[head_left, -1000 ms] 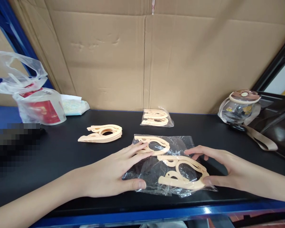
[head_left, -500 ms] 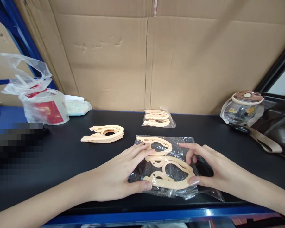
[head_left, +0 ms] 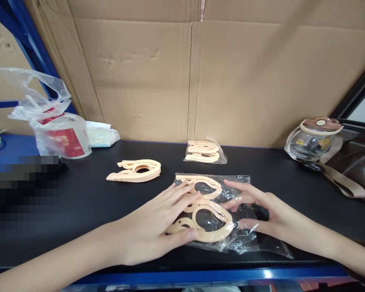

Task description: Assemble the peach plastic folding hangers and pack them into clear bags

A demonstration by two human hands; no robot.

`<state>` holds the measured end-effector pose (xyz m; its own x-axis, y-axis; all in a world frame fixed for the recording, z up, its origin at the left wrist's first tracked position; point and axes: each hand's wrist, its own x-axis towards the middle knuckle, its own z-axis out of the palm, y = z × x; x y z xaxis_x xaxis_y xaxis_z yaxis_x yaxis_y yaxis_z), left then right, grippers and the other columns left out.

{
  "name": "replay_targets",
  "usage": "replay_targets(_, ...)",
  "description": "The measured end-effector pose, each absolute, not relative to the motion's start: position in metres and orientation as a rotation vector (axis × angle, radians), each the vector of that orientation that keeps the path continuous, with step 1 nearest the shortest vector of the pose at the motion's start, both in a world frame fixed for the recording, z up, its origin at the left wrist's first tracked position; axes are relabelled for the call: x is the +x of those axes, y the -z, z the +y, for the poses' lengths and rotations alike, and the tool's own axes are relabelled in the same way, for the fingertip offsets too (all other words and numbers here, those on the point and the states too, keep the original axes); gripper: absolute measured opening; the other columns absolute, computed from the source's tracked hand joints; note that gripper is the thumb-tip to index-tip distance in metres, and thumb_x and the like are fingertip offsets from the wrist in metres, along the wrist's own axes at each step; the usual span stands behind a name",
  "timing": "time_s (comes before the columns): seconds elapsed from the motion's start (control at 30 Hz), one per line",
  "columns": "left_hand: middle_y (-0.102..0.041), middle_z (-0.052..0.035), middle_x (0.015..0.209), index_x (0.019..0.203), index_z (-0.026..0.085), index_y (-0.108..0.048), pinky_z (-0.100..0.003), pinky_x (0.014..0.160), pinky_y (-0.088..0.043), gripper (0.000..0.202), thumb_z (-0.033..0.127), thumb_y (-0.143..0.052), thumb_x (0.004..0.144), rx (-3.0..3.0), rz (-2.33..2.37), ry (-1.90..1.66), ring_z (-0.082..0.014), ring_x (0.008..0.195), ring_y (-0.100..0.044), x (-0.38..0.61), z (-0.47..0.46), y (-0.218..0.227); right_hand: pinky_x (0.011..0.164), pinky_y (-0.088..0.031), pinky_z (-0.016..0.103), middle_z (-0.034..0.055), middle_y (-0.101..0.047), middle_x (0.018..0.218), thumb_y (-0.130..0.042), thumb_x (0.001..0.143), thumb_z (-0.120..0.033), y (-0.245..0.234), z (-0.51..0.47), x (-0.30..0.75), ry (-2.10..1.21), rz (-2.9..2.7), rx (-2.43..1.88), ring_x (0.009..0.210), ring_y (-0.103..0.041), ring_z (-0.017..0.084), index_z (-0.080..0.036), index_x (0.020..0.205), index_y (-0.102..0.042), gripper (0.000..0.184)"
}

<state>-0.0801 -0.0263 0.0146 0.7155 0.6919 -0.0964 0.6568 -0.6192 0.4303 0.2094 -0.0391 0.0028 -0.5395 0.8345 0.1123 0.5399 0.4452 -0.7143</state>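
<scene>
Two beige folding hangers lie in a clear plastic bag on the black table: a far hanger (head_left: 215,184) and a near hanger (head_left: 215,235). The plastic bag (head_left: 241,180) is crinkled, with its loose side toward the right. My left hand (head_left: 161,223) rests flat over the left part of the bag, fingers spread on the hangers and covering their left ends. On the right side, my right hand (head_left: 261,202) has its fingers and thumb apart, touching the plastic beside the hangers. Left of the bag is a loose stack of folding hangers (head_left: 153,175).
Another bagged pair of hangers (head_left: 203,156) lies near the cardboard wall (head_left: 140,81). At back left stand a tissue roll in a plastic bag (head_left: 73,140) and a white packet (head_left: 101,136). A clear bottle with a strap (head_left: 314,142) is at right. A blue edge (head_left: 246,273) runs along the front.
The near hanger has shifted left inside the bag, under my left hand. My right thumb has come off the hanger's end onto the plastic. The view has turned slightly left.
</scene>
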Motion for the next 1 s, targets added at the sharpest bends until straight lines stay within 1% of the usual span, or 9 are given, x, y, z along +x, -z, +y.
replay_targets(0.1, -0.008, 0.0061, 0.156, 0.149, 0.033, -0.015, -0.043, 0.118, -0.008, 0.055, 0.049, -0.028, 0.098, 2.474, 1.007, -0.087, -0.0219, 0.144, -0.001, -0.084, -0.028, -0.016, 0.097, -0.045, 0.047, 0.0053, -0.068, 0.116, -0.058, 0.087, -0.034, -0.003, -0.041, 0.21, -0.831, -2.236, -1.194, 0.112, -0.059, 0.025, -0.033, 0.144, -0.028, 0.065)
replay_targets(0.23, -0.006, 0.0072, 0.156, 0.148, 0.035, -0.012, -0.044, 0.118, -0.007, 0.056, 0.049, -0.032, 0.097, 2.479, 0.987, -0.084, -0.0226, 0.144, 0.0, -0.088, -0.026, -0.014, 0.095, -0.046, 0.042, 0.0026, -0.07, 0.104, -0.056, 0.088, -0.032, -0.002, -0.04, 0.211, -0.733, -2.211, -1.197, 0.099, -0.064, 0.02, -0.032, 0.138, -0.036, 0.055)
replay_targets(0.4, -0.007, 0.007, 0.156, 0.148, 0.036, -0.012, -0.044, 0.118, -0.008, 0.056, 0.048, -0.032, 0.097, 2.509, 0.983, -0.099, -0.0231, 0.143, -0.001, -0.089, -0.027, -0.014, 0.086, -0.049, 0.036, 0.0012, -0.071, 0.092, -0.054, 0.089, -0.039, -0.003, -0.037, 0.215, -0.541, -2.193, -1.271, 0.086, -0.066, 0.018, -0.029, 0.131, -0.043, 0.044)
replay_targets(0.6, -0.002, 0.0089, 0.156, 0.148, 0.039, -0.009, -0.045, 0.117, -0.009, 0.055, 0.047, -0.03, 0.098, 2.552, 1.081, -0.082, -0.025, 0.143, 0.002, -0.099, -0.03, -0.017, 0.092, -0.044, 0.042, 0.0015, -0.071, 0.095, -0.051, 0.09, -0.042, 0.002, -0.031, 0.23, -0.263, -2.169, -1.361, 0.095, -0.064, 0.022, -0.029, 0.128, -0.043, 0.041)
replay_targets(0.7, 0.005, 0.0077, 0.157, 0.148, 0.04, -0.004, -0.049, 0.116, -0.009, 0.06, 0.05, -0.032, 0.096, 2.575, 1.223, -0.138, -0.0284, 0.143, 0.001, -0.119, -0.013, -0.027, 0.092, -0.044, 0.043, 0.0026, -0.07, 0.096, -0.051, 0.09, -0.043, 0.004, -0.025, 0.237, -0.176, -2.142, -1.369, 0.099, -0.064, 0.024, -0.028, 0.121, -0.048, 0.035)
replay_targets(0.77, 0.007, 0.0046, 0.157, 0.148, 0.038, -0.001, -0.052, 0.115, -0.009, 0.066, 0.055, -0.034, 0.094, 2.564, 1.405, -0.144, -0.0297, 0.143, 0.002, -0.139, 0.007, -0.036, 0.092, -0.043, 0.043, 0.003, -0.071, 0.097, -0.05, 0.09, -0.044, 0.004, -0.021, 0.24, -0.133, -2.125, -1.374, 0.101, -0.063, 0.025, -0.027, 0.113, -0.053, 0.029)
replay_targets(0.83, 0.002, -0.0034, 0.158, 0.15, 0.031, -0.005, -0.053, 0.113, -0.013, 0.083, 0.064, -0.045, 0.085, 2.52, 1.563, -0.043, -0.0338, 0.143, -0.001, -0.16, 0.03, -0.045, 0.091, -0.043, 0.044, 0.0037, -0.07, 0.098, -0.05, 0.09, -0.044, 0.003, -0.018, 0.242, -0.117, -2.115, -1.381, 0.104, -0.062, 0.026, -0.026, 0.106, -0.056, 0.025)
replay_targets(0.9, -0.011, -0.0113, 0.156, 0.15, 0.023, -0.015, -0.055, 0.111, -0.017, 0.095, 0.066, -0.056, 0.075, 2.482, 1.615, 0.158, -0.0382, 0.142, -0.01, -0.178, 0.05, -0.053, 0.09, -0.043, 0.044, 0.0047, -0.07, 0.1, -0.049, 0.09, -0.044, 0.003, -0.017, 0.243, -0.124, -2.113, -1.381, 0.106, -0.061, 0.026, -0.025, 0.104, -0.056, 0.024)
replay_targets(1.0, -0.035, -0.0106, 0.15, 0.146, 0.024, -0.03, -0.048, 0.108, -0.029, 0.086, 0.055, -0.064, 0.073, 2.491, 1.551, 0.174, -0.0349, 0.134, -0.035, -0.191, 0.066, -0.059, 0.087, -0.045, 0.041, 0.0033, -0.07, 0.098, -0.049, 0.091, -0.044, 0.004, -0.018, 0.243, -0.161, -2.107, -1.388, 0.101, -0.062, 0.024, -0.027, 0.115, -0.052, 0.029)
